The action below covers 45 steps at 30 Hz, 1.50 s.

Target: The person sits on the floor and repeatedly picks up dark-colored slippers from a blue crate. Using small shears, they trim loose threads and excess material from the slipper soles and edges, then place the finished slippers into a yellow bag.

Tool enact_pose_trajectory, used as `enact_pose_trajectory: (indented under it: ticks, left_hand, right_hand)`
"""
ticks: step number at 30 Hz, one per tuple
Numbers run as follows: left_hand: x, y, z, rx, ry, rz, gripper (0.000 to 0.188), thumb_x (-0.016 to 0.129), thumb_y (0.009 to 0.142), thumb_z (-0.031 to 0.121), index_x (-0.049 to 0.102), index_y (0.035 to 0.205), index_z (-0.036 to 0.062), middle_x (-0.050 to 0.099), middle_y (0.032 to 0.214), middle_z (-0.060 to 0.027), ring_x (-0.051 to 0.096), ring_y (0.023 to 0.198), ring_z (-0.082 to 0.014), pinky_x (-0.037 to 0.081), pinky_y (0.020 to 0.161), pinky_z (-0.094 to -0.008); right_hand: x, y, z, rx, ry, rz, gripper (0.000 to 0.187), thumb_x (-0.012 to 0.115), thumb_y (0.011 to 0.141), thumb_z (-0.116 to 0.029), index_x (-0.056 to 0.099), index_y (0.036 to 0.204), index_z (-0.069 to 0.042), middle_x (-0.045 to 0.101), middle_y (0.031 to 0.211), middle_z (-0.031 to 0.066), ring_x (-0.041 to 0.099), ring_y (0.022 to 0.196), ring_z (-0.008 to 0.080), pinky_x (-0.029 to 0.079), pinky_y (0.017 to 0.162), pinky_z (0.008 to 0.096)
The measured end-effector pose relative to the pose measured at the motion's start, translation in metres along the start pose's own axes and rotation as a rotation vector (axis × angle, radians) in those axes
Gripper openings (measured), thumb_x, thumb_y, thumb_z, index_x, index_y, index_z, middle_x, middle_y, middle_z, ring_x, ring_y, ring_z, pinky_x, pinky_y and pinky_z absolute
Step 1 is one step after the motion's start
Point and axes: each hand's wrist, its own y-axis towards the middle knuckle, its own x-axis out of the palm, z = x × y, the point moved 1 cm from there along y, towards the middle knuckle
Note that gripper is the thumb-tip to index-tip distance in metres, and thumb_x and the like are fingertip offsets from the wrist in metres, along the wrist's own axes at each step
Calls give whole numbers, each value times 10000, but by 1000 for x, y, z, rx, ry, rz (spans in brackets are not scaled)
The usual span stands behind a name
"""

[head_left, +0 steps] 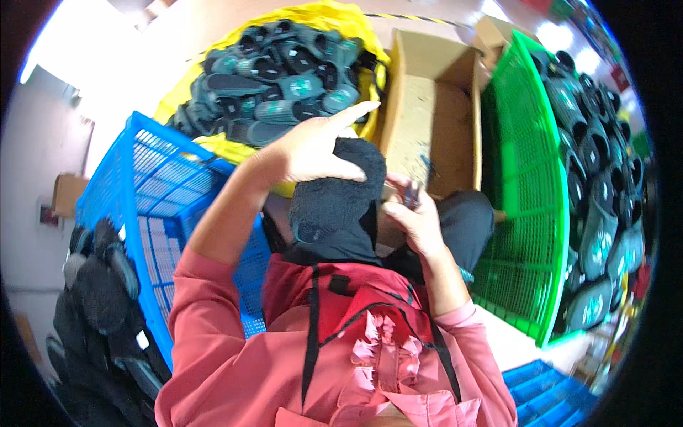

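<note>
A dark fuzzy slipper (329, 206) lies across my lap, its plush side up. My left hand (309, 151) is over its far left edge, thumb and fingers spread wide, the thumb tip at the plush surface. Just right of the slipper, my right hand (420, 220) is closed around a small dark tool (410, 194) that looks like thread snips. Most of the tool is hidden by the fingers. A red apron (292, 288) covers my lap below the slipper.
A yellow-lined container (165, 107) full of grey-green slippers stands ahead. Beside it is an open cardboard box (398, 107) with small scraps. A blue crate (153, 149) stands left, a green crate (523, 213) right with slippers beyond it. Dark slippers (99, 295) pile up far left.
</note>
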Motion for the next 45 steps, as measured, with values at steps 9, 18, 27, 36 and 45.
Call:
enact_pose_trajectory:
  ticks: [9, 18, 27, 36, 45]
  left_hand:
    - [93, 16, -17, 5, -257, 85, 571, 831, 753, 151, 576, 1248, 27, 670, 1027, -117, 634, 982, -187, 487, 914, -317]
    - [98, 4, 10, 92, 390, 178, 458, 806, 715, 187, 662, 1102, -13, 666, 1008, -162, 636, 963, -349, 512, 861, -408]
    - [116, 6, -8, 147, 343, 218, 435, 780, 757, 225, 657, 1119, 18, 645, 973, -125, 616, 974, -320, 496, 857, -399]
    - [127, 38, -4, 89, 225, 156, 151, 717, 817, 191, 703, 835, 42, 643, 815, -118, 647, 829, -319, 507, 757, -391]
    - [98, 43, -21, -60, -16, 424, 123, 721, 857, 114, 697, 831, -4, 683, 729, -76, 641, 658, -124, 502, 618, -270]
  right_hand:
    - [-23, -30, 36, 74, 227, 300, 353, 773, 847, -115, 574, 1135, -76, 575, 842, -18, 528, 711, 75, 446, 653, 204]
    - [-39, -26, 24, -67, 272, 234, 643, 692, 880, -34, 411, 1457, -49, 562, 971, -43, 488, 774, 37, 416, 662, 175]
    - [-47, -19, 71, -26, 111, 226, 446, 720, 853, -4, 585, 1276, -50, 623, 1005, -58, 529, 853, 22, 455, 809, 184]
    - [-46, -19, 67, -84, 94, 184, 424, 710, 860, -1, 587, 1265, -33, 629, 1146, -10, 566, 960, 61, 465, 881, 222]
    - [-53, -20, 78, 13, 203, 242, 425, 732, 839, 4, 597, 1240, -39, 644, 1056, -26, 570, 917, 53, 477, 850, 218]
